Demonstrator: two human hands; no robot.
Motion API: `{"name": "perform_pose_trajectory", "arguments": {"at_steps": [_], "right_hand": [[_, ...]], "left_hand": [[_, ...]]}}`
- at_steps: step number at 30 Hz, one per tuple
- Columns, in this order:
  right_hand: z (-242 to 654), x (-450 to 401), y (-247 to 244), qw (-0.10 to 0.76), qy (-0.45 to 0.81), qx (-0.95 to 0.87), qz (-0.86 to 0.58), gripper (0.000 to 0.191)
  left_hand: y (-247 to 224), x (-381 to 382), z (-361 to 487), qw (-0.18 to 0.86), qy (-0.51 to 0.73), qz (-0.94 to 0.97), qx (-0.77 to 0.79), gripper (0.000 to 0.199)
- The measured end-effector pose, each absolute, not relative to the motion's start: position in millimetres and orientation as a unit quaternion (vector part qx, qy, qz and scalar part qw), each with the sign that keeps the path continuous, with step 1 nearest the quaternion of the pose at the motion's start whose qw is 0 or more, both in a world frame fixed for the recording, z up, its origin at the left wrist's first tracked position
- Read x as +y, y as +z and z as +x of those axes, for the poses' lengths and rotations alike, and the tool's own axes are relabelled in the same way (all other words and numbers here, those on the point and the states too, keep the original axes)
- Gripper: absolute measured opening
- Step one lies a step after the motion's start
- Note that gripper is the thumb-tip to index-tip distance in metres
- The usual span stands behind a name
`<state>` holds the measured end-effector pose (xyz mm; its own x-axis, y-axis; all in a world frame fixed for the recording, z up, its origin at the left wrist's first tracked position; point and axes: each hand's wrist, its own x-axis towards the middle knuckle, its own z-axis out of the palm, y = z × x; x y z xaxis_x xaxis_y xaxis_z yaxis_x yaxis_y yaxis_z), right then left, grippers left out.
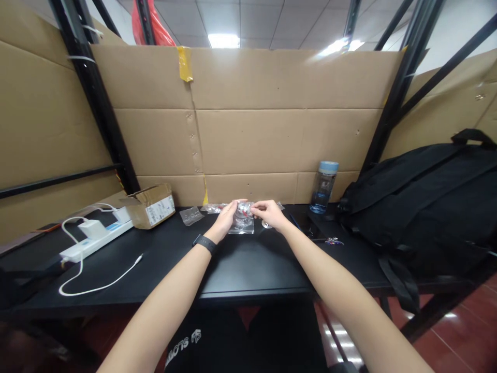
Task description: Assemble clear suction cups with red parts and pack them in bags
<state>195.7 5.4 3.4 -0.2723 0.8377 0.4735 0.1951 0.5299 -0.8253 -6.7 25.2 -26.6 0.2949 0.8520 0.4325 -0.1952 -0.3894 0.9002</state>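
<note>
Between my two hands is a clear plastic bag (244,226) with something pale and red in it, too small to make out. My left hand (227,215) is closed on the left side of the bag; a dark watch is on that wrist. My right hand (268,212) pinches at the bag's upper right, thumb and finger together, on something I cannot make out. Under the right hand a small round shiny piece (266,224) lies on the black table. Another clear bag (213,208) lies behind my left hand, and a flat clear packet (191,216) is further left.
An opened cardboard box (152,207) and a white power strip (99,241) with a white cable (112,282) are on the left. On the right stand a water bottle (323,187) and a black backpack (427,207). A keyring-like trinket (333,241) lies near a dark phone-like slab. Cardboard panels (272,140) wall the back.
</note>
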Motion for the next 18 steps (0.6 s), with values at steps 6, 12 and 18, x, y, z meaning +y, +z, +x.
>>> {"name": "perform_pose_trajectory", "arguments": {"at_steps": [6,12,18], "right_hand": [[205.4,11.8,6.8,0.508,0.296,-0.72,-0.37,0.027],[213.8,14.6,8.5,0.524,0.29,-0.707,-0.377,0.025],[215.2,16.4,3.7,0.513,0.348,-0.679,-0.393,0.032]], "left_hand": [[-23.7,25.9,-10.7,0.441,0.509,0.678,0.295,0.053],[-24.7,31.3,-22.2,0.406,0.506,0.679,0.344,0.044],[-27.7,38.3,-25.4,0.39,0.536,0.664,0.345,0.039]]}}
